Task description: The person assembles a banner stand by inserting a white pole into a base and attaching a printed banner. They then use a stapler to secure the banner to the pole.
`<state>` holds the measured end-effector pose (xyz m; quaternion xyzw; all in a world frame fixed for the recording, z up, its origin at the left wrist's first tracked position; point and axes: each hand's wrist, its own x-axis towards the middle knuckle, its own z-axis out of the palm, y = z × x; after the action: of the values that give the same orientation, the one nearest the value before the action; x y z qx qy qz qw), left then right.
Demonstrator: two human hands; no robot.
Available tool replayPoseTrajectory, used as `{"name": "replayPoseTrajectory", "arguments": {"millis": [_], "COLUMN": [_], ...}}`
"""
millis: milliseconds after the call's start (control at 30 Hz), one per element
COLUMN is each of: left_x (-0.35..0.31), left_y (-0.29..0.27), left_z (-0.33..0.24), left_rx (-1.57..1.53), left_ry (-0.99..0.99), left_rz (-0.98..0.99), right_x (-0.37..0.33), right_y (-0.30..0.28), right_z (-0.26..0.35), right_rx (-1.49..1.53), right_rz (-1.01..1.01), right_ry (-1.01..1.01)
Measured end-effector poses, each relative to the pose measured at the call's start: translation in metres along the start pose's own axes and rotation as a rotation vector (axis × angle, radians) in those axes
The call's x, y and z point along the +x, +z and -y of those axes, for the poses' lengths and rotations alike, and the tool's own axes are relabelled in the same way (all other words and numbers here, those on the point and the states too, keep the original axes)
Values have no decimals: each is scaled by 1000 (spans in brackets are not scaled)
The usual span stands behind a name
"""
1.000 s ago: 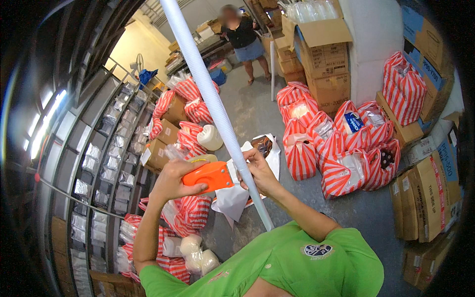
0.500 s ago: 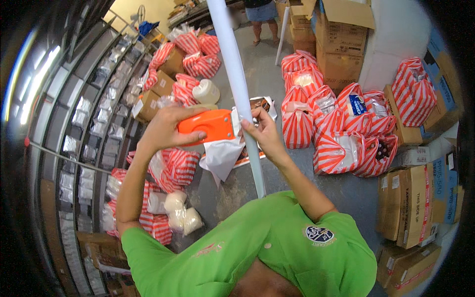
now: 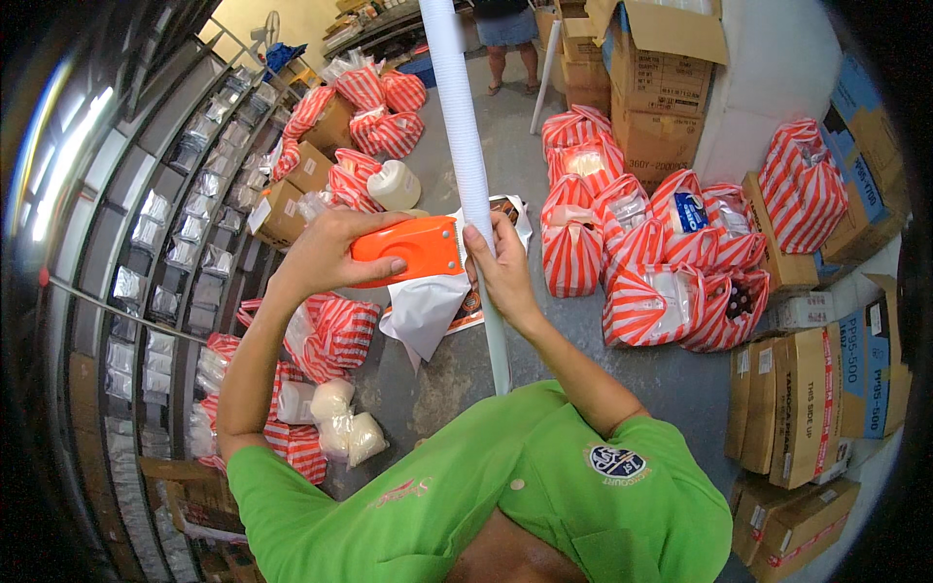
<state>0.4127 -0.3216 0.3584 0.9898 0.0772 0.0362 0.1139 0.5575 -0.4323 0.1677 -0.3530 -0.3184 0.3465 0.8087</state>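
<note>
My left hand [image 3: 330, 253] is closed around an orange plastic tool [image 3: 408, 250] with two rivets at its right end; it looks like a tape dispenser. That end sits close to a long white ribbed tube [image 3: 457, 126], which looks like a sleeve of nested cups. The tube runs upright through the view, its lower end near my chest. My right hand [image 3: 505, 267] grips the tube, thumb in front and fingers partly hidden behind. Beyond and below my hands is a white plastic sheet [image 3: 424, 309] with dark printed parts, largely covered by hands and tool.
Red-and-white striped bags [image 3: 573, 243] stand in groups on both sides of the grey floor [image 3: 408, 389]. Shelves [image 3: 136, 282] with small packets line the left. Cardboard boxes [image 3: 807, 398] are stacked at the right. A person [image 3: 507, 44] stands at the far end.
The view has shifted slightly, so the bags and boxes sit a little further left. My right hand's fingers have shifted on the tube. The orange tool stays in my left hand.
</note>
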Motion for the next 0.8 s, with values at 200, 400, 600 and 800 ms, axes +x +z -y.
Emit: {"name": "replayPoseTrajectory", "arguments": {"millis": [200, 400, 600, 800], "left_x": [-9, -20, -21, -8], "left_y": [4, -4, -2, 4], "left_z": [13, 17, 15, 8], "left_rx": [-15, 41, 92, 146], "left_ry": [-27, -50, -11, 25], "left_rz": [-15, -36, -115, -188], "right_x": [-6, -2, 5, 2], "right_y": [0, -8, -16, -31], "right_z": [14, 27, 36, 29], "right_rx": [32, 134, 240, -42], "right_rz": [43, 147, 275, 160], "right_ry": [-14, 36, 93, 117]}}
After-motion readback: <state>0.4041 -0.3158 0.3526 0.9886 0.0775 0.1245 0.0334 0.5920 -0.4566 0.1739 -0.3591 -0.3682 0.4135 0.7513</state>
